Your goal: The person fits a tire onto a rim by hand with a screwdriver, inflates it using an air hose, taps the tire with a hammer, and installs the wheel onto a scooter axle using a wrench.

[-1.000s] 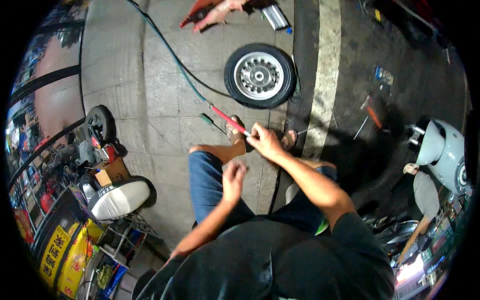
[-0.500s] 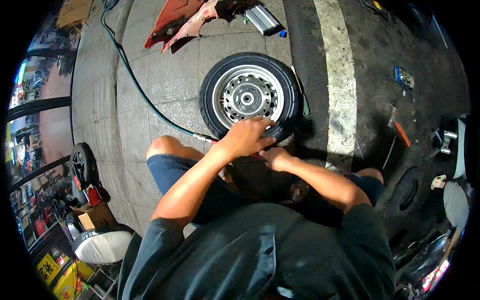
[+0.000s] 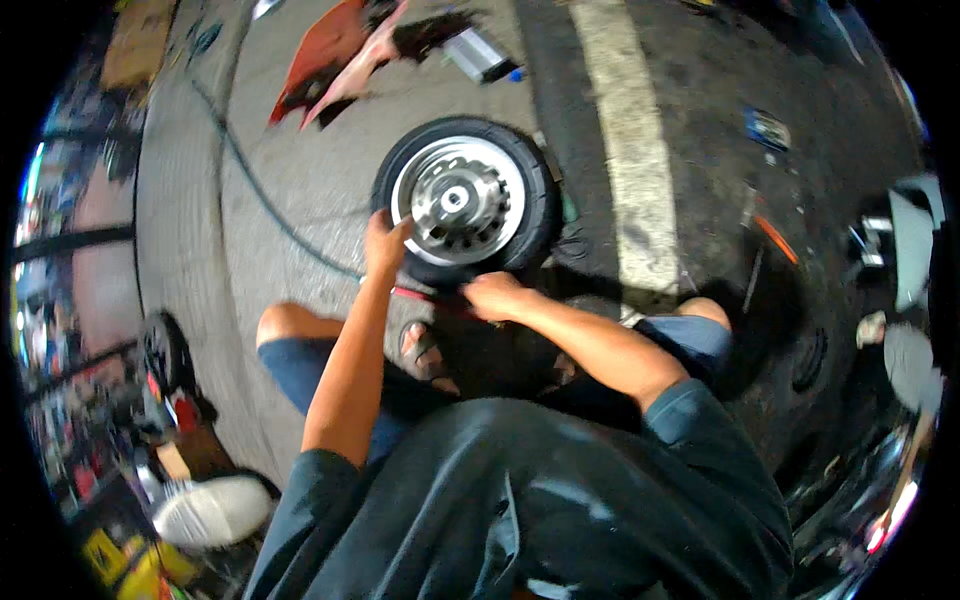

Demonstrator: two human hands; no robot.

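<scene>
A motorcycle wheel, with a black tyre and silver rim, is in front of me with its hub facing up. My left hand is at the tyre's left edge, thumb toward the rim and fingers around the outer side; blur softens the fingers. At the wheel's near edge, my right hand is closed around a red-handled air hose tool, whose far end is hidden. A dark green hose runs from this tool to the far left.
Beyond the wheel lie a torn red body panel and a silver box. An orange-handled tool rests on the dark ground to the right. A white seat and a small wheel stand at the left.
My left hand has moved left from the wheel's near edge to its left side. My right hand stays by the near edge. The view has shifted, and the rim looks turned.
</scene>
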